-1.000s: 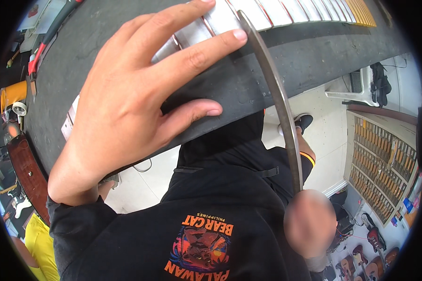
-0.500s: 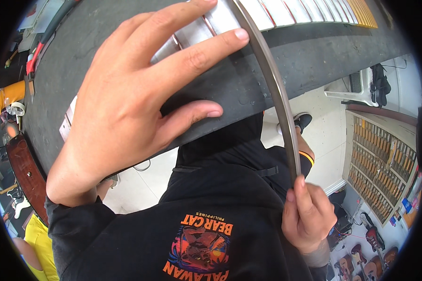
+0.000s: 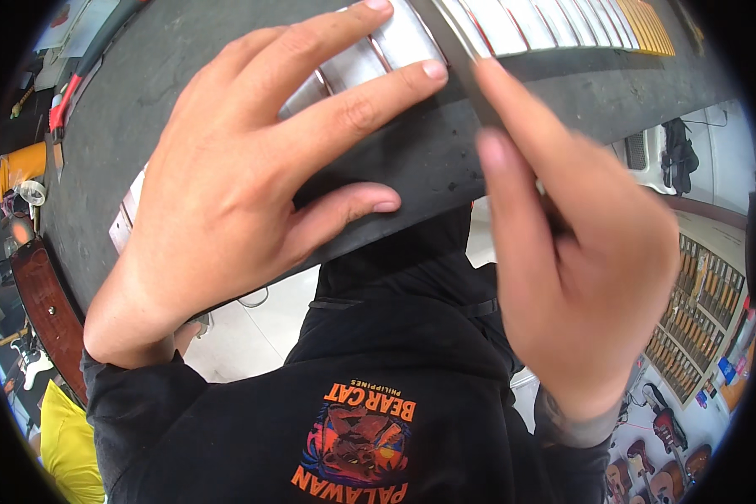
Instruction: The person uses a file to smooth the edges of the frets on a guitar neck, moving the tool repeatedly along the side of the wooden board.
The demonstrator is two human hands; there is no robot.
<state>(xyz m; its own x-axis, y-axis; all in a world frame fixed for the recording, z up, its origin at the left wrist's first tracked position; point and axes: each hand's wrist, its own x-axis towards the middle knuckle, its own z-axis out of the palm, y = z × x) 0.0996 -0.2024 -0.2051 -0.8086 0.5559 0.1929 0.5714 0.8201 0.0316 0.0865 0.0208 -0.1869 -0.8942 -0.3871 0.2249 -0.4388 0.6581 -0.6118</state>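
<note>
A guitar neck lies across the top of the view, its fretboard faced in silvery tape with thin metal frets between the strips; the far right end is yellow. My left hand rests over the neck with fingers spread, holding nothing, the index fingertip just beside a long, narrow metal file. Pinched between thumb and forefinger, that file runs crosswise over the frets from my right hand. Motion blurs the right hand, and its palm hides the file's near end.
The neck sits on a dark workbench whose near edge runs before my body. At the left are a red-and-black handled tool and a brown curved piece. A rack of wood-handled tools and several guitars stand at the lower right.
My right hand has moved up and forward to the neck, pushing the file away from me across the frets. My left hand has barely shifted.
</note>
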